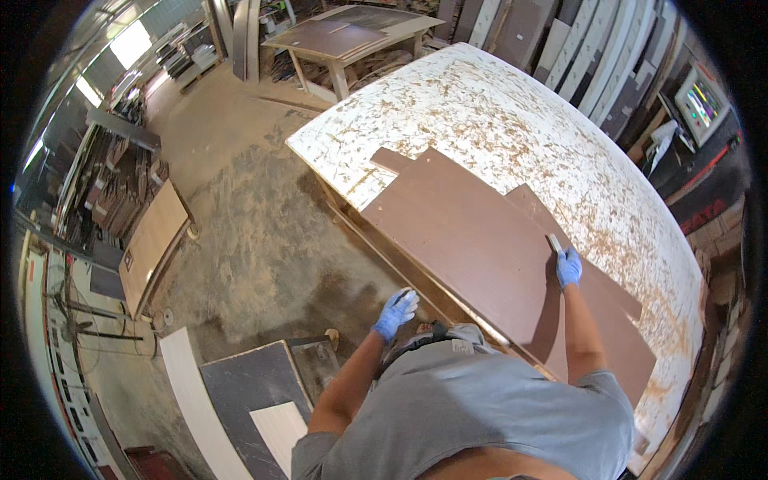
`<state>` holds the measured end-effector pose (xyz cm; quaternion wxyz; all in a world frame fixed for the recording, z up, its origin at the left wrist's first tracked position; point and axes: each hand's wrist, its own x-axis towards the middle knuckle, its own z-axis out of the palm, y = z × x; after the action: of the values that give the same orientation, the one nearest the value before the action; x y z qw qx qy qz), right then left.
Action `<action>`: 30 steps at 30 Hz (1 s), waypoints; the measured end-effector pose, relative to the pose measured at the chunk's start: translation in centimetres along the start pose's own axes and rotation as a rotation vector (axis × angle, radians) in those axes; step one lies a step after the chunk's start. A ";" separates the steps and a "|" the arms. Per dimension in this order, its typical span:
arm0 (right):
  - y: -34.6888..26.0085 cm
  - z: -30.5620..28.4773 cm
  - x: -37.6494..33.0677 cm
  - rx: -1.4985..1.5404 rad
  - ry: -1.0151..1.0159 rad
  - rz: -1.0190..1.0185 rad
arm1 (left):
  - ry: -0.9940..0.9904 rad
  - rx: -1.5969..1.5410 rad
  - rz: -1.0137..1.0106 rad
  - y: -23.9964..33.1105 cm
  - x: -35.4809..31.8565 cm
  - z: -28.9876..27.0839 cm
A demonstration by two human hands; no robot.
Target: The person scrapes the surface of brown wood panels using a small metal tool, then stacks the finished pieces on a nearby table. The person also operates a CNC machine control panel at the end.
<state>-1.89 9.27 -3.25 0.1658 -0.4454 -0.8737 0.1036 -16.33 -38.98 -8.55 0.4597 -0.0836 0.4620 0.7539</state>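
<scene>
A large brown board lies across the white worktable in front of me, its near edge along the table's edge. My right hand, in a blue glove, is over the board's right part. Its fingers are closed on a small pale strip, whose exact kind I cannot make out. My left hand, also gloved in blue, hangs off the table's near edge, close to my waist. Its fingers are curled round something small and dark, too little of which shows to name.
More brown panels lie beside and under the large board. Wood shavings litter the white tabletop. A lit control screen stands at the right. At lower left are a dark panel and pale boards. Another table stands at the back.
</scene>
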 end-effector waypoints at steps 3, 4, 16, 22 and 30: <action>2.3 0.1 0.8 0.100 -0.031 -0.132 | -0.025 0.040 -0.053 1.1 0.8 4.7; 2.2 0.2 1.3 0.095 -0.042 -0.120 | -0.082 0.023 -0.077 0.3 1.8 4.7; 0.8 1.1 1.5 0.049 -0.015 0.006 | -0.121 -0.084 -0.341 -2.4 4.2 9.4; -3.4 1.2 -0.3 0.085 -0.033 -0.032 | -0.593 -0.553 -0.560 -4.1 4.2 3.9; -9.0 2.9 -2.3 0.107 -0.017 -0.074 | 0.030 -0.572 -0.045 -1.5 2.9 3.4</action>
<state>-8.41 2.03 -3.47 0.1856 -0.4024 -0.8842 0.1476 -15.73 -34.33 -9.15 0.4270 -0.2314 0.2354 0.8418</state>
